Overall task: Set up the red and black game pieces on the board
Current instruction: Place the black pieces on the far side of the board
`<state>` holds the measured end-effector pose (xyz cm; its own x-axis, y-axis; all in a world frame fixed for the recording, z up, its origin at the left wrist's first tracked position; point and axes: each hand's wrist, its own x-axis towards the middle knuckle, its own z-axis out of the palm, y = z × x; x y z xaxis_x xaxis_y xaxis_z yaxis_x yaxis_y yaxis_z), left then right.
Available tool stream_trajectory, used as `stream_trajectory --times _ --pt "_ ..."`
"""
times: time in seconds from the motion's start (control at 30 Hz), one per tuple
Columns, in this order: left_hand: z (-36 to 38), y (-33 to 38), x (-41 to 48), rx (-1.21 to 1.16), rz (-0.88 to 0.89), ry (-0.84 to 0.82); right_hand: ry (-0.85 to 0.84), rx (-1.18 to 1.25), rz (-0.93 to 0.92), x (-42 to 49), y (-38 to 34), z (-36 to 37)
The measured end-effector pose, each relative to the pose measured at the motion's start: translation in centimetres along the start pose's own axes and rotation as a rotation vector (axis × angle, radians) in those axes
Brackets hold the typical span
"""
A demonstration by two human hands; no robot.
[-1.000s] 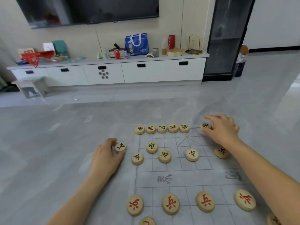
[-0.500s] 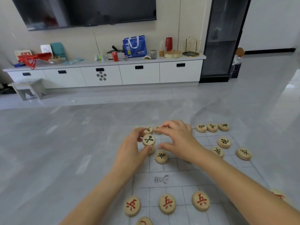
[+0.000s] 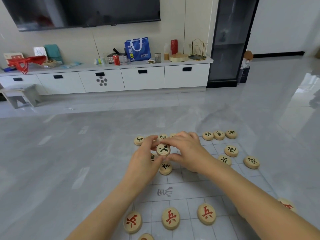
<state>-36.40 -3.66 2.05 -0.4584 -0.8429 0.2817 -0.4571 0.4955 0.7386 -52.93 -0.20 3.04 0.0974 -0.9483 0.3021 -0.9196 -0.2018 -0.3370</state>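
Note:
A clear gridded board (image 3: 181,194) lies on the grey floor. Round wooden pieces with black characters stand along its far rows, such as one (image 3: 231,150) at the right and one (image 3: 165,168) just below my hands. Three red-marked pieces (image 3: 170,218) sit in the near row. Above the far left of the board, both hands meet on one black-marked piece (image 3: 163,149). My left hand (image 3: 145,160) pinches it from the left, and my right hand (image 3: 188,153) closes thumb and fingers on it from the right. My hands hide some pieces beneath them.
A long white drawer cabinet (image 3: 143,78) with a blue bag, a red can and a red vase stands at the back wall. A dark glass cabinet (image 3: 230,42) rises at its right. A small grey stool (image 3: 20,97) sits far left.
My left hand has lifted a black piece from beside the board's left edge and carried it right. My right hand has left the far right row and come across to grasp the same piece.

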Motion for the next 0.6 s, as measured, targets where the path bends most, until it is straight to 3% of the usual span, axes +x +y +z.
stream_trajectory --times 0.2,0.43,0.6 --pt "0.4 0.2 0.3 -0.072 -0.007 0.011 0.011 0.067 0.074 -0.3 1.3 0.0" --pt "-1.5 -3.0 -0.5 0.044 -0.059 0.073 0.102 -0.052 0.485 -0.1 6.8 -0.9" --pt "-3.7 -5.6 -1.4 0.141 -0.134 0.126 0.122 -0.167 0.617 0.2 9.3 -1.0"
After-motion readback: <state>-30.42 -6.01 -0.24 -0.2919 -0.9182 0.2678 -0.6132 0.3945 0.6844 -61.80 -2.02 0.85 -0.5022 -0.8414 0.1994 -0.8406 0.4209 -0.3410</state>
